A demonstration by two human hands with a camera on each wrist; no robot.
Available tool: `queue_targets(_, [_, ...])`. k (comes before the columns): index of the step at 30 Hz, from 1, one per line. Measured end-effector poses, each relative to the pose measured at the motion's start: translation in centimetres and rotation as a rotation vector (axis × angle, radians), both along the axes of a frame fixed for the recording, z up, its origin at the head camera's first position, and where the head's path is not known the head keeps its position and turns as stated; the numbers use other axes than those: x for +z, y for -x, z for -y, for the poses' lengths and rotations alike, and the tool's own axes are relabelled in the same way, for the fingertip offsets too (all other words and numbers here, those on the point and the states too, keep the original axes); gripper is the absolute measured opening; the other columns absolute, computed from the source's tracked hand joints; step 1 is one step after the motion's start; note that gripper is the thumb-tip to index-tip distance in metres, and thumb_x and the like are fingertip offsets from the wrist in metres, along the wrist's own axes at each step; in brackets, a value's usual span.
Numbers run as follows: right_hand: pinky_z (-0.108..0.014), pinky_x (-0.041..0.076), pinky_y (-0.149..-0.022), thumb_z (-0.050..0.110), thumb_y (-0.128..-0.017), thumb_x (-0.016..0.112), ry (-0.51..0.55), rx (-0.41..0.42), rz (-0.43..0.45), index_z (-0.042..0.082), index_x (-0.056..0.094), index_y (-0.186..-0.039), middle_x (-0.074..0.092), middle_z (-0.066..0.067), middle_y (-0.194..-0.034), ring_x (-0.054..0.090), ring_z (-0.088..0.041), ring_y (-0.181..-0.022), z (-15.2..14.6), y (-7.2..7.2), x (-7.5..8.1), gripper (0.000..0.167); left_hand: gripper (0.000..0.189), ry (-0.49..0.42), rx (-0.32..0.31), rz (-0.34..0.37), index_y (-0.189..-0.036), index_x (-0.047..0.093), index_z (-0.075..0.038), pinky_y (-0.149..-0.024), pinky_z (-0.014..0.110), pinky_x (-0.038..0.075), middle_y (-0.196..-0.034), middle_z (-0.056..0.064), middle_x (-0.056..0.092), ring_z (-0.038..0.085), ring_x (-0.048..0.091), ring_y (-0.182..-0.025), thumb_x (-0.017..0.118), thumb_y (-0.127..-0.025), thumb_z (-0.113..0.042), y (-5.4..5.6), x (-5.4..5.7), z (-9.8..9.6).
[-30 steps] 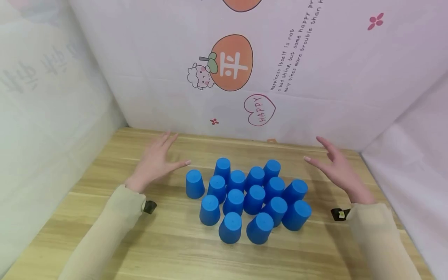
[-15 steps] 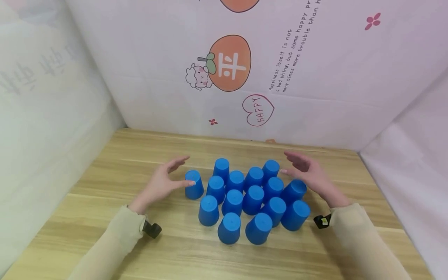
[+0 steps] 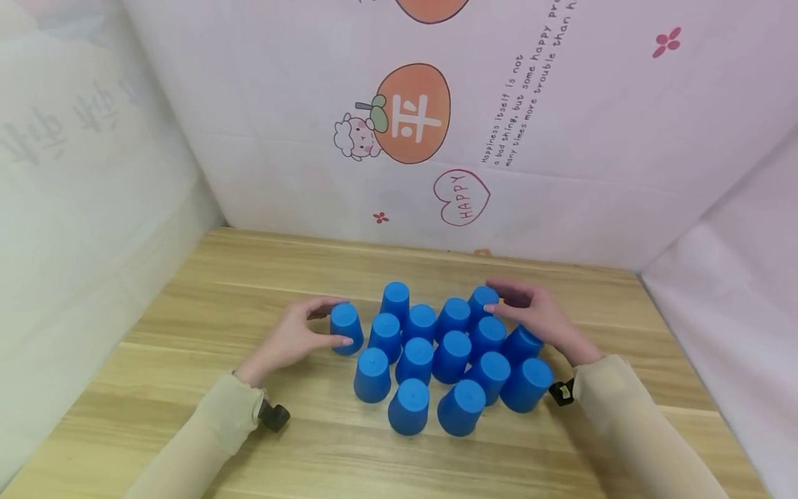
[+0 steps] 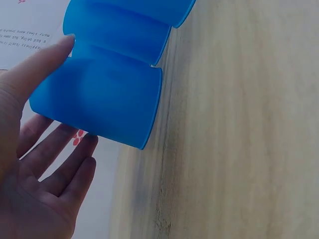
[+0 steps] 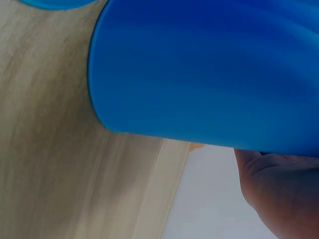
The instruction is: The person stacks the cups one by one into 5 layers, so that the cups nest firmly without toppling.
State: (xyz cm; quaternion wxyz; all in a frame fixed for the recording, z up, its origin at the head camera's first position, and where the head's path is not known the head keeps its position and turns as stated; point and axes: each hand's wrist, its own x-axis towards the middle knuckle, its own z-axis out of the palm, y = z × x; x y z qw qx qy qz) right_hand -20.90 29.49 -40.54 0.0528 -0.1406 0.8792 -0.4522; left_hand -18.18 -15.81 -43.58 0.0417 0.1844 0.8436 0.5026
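Note:
Several blue cups stand upside down in a cluster, and one lone cup stands at its left end. My left hand grips this cup, thumb on the near side and fingers behind. The left wrist view shows the thumb and fingers of the left hand on either side of the cup. At the back right, my right hand holds another cup between thumb and fingers. A near cup fills much of the right wrist view and hides most of the right hand.
Other cups, such as a front one and a right one, stand close together between the hands. They rest on a wooden table. A white printed sheet rises behind it, with white sheeting at both sides.
Both hands have come inward from the sides of the cluster and down to the cups. The left now grips the leftmost cup, the right the back right cup. The cups have not visibly moved.

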Motion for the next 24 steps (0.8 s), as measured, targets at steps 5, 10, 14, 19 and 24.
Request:
queue_targets(5, [-0.057, 0.049, -0.099, 0.035, -0.097, 0.072, -0.031, -0.005, 0.001, 0.013, 0.06, -0.142, 0.065, -0.012, -0.134, 0.06, -0.034, -0.122, 0.0, 0.2, -0.3, 0.052, 0.063, -0.006, -0.001, 0.022, -0.135, 0.065, -0.022, -0.1, 0.053, 0.049, -0.128, -0.004, 0.066, 0.026, 0.06, -0.121, 0.088, -0.08, -0.043, 0.4, 0.1, 0.1])
queue_targets(10, [-0.058, 0.049, -0.099, 0.038, -0.097, 0.071, -0.051, -0.004, -0.002, 0.013, 0.061, -0.142, 0.065, -0.012, -0.132, 0.061, -0.034, -0.121, 0.2, 0.1, -0.1, 0.052, 0.066, -0.029, 0.036, 0.035, -0.138, 0.062, -0.022, -0.1, 0.054, 0.049, -0.13, -0.002, 0.065, 0.028, 0.059, -0.121, 0.086, -0.081, -0.045, 1.4, 0.9, 0.2])
queue_targets(14, [-0.057, 0.049, -0.099, 0.039, -0.096, 0.072, -0.06, -0.012, 0.002, 0.014, 0.061, -0.141, 0.066, -0.012, -0.131, 0.062, -0.034, -0.12, 0.3, 0.0, 0.1, 0.053, 0.065, -0.048, 0.061, 0.011, -0.139, 0.061, -0.02, -0.101, 0.054, 0.048, -0.13, 0.001, 0.065, 0.029, 0.059, -0.121, 0.086, -0.083, -0.041, 2.7, 1.6, 0.0])
queue_targets(19, [-0.056, 0.05, -0.098, 0.04, -0.096, 0.072, -0.065, -0.017, -0.009, 0.014, 0.062, -0.14, 0.067, -0.011, -0.13, 0.063, -0.033, -0.119, 0.3, 0.0, -0.1, 0.053, 0.065, -0.053, 0.108, -0.004, -0.141, 0.06, -0.018, -0.103, 0.053, 0.047, -0.133, 0.005, 0.063, 0.031, 0.058, -0.123, 0.085, -0.085, -0.038, 4.3, 2.1, -0.4])
queue_targets(24, [-0.055, 0.051, -0.097, 0.041, -0.096, 0.072, -0.071, -0.022, -0.019, 0.013, 0.063, -0.139, 0.067, -0.011, -0.129, 0.064, -0.032, -0.117, 0.2, 0.0, -0.2, 0.053, 0.067, -0.055, 0.179, 0.038, -0.14, 0.056, -0.019, -0.105, 0.052, 0.046, -0.138, 0.007, 0.061, 0.031, 0.055, -0.129, 0.085, -0.084, -0.043, 5.7, 1.8, -1.0])
